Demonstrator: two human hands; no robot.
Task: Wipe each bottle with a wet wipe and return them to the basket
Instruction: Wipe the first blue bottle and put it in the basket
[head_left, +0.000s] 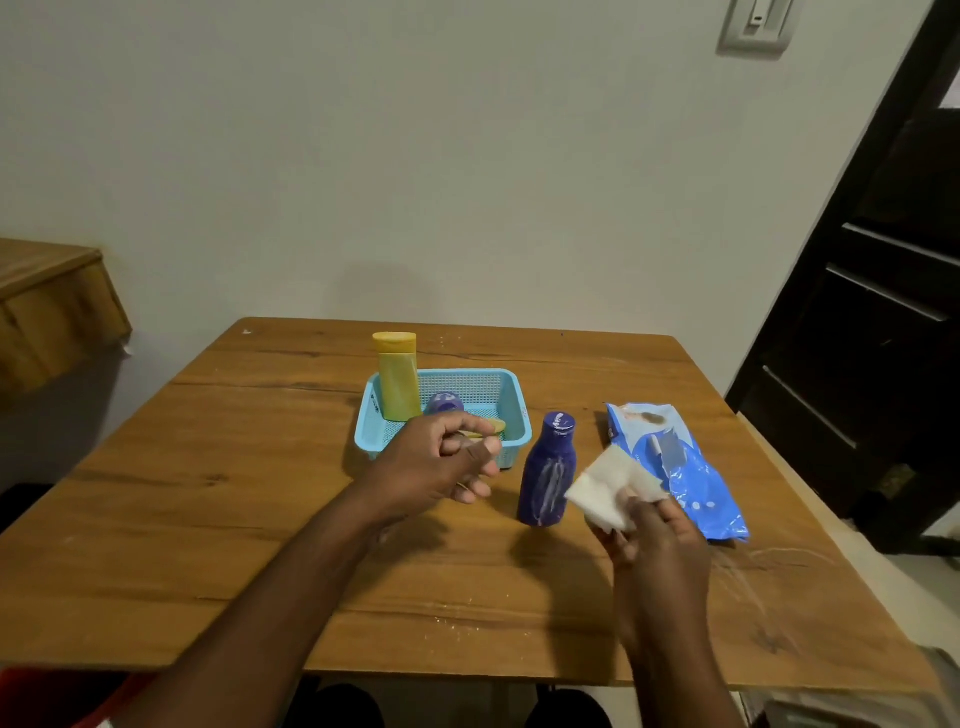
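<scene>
Head view: right hand pinches a wipe beside the upright purple bottle, ready to rub; left hand loosely curled, holding nothing.

On the desk: basket toward the far middle, with a tall bottle upright in its left end and a second bottle just right of that. Right of the basket, a third bottle standing on the desk; farther right, a wipes pack lying flat.
</scene>
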